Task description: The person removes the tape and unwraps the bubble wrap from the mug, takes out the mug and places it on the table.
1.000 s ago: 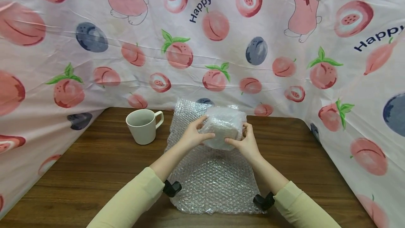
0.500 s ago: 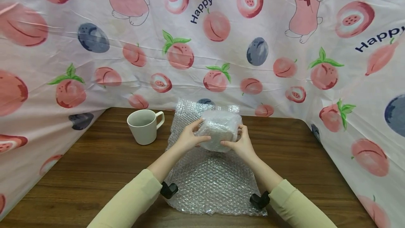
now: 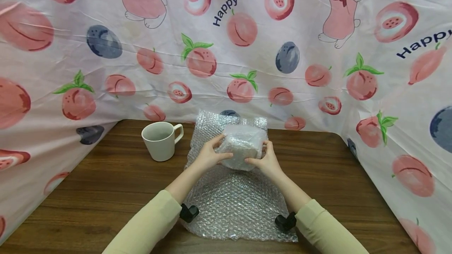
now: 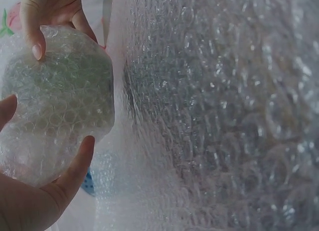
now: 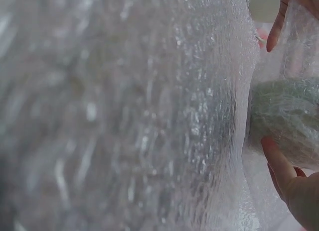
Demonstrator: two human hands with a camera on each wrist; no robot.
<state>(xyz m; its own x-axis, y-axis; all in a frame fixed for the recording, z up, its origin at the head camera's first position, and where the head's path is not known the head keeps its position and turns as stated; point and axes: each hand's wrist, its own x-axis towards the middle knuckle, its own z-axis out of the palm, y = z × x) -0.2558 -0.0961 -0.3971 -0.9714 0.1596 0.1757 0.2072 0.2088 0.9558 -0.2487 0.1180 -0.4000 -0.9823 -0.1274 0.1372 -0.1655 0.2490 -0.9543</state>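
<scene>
A bundle in bubble wrap (image 3: 243,144) is held up between both hands above a long bubble wrap sheet (image 3: 240,207). The left hand (image 3: 208,155) grips its left side and the right hand (image 3: 269,162) its right side, thumbs towards the camera. Through the layers in the left wrist view, the bundle (image 4: 60,91) looks greenish and rounded; what it contains cannot be made out. The right wrist view shows the right hand's (image 5: 294,186) fingertip pressed on the wrapped bundle (image 5: 284,111).
A white mug (image 3: 159,144), handle to the right, stands upright left of the sheet on the brown wooden table (image 3: 106,191). Fruit-patterned cloth (image 3: 226,50) hangs behind the table and along both sides. A black strap mount sits on each wrist.
Both hands and the bundle have shifted left and slightly nearer the camera, and the bundle's tilt has changed a little. Both hands keep their hold. The mug stays in place.
</scene>
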